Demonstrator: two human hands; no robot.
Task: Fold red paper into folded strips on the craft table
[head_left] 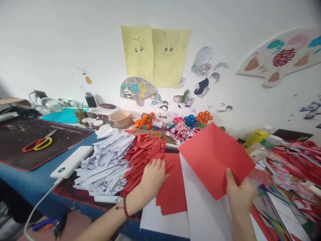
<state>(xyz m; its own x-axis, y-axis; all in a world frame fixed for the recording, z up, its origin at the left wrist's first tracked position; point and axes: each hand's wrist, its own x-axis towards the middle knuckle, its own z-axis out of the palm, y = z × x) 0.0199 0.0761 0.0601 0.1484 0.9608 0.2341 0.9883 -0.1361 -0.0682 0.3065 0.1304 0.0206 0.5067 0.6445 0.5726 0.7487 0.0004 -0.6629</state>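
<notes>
Though red strips (140,152) lie piled mid-frame, red paper (173,194) at lower centre is flat; the right hand (242,197) pinches a creased sheet (213,157), the left hand's (154,176) grip unclear.

A red 囍 (284,57) stands on the white fan (269,65); characters on the bottle label (159,123) are illegible.
</notes>
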